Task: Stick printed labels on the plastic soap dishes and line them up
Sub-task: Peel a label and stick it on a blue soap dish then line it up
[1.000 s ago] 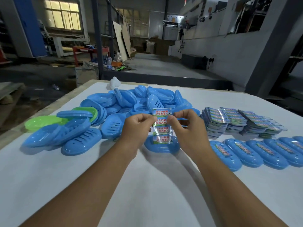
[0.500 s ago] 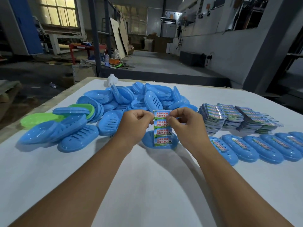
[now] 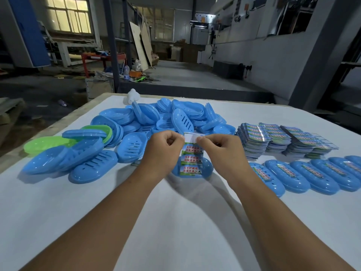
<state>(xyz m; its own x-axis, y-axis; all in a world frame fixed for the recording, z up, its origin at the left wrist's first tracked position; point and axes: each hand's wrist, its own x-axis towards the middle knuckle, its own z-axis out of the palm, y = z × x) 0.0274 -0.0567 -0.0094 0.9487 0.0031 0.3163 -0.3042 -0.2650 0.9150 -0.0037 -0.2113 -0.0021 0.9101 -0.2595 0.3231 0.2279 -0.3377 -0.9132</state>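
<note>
1. Labels come first: a printed label strip [image 3: 191, 160] hangs between both hands above the white table [image 3: 175, 222], its top edge showing blank white backing where a corner is folded or peeled over.
2. Left hand [image 3: 166, 147] is curled nearly closed, thumb and forefinger pinching the strip's upper left corner.
3. Right hand [image 3: 218, 147] is likewise curled, fingertips pinching the upper right corner of the same strip.
4. Directly behind and below the strip lies one blue soap dish [image 3: 205, 169], upside down on the table, partly hidden by the strip.
5. To the right runs a row of labelled dishes [image 3: 312, 178], side by side and touching, each carrying a sticker along its back.
6. Beyond that row sit stacks of label sheets [image 3: 273, 139], fanned and leaning.
7. On the left and at the far end lies a loose pile of unlabelled blue dishes [image 3: 156, 118], with a green dish [image 3: 45, 143] at its left edge.
</note>
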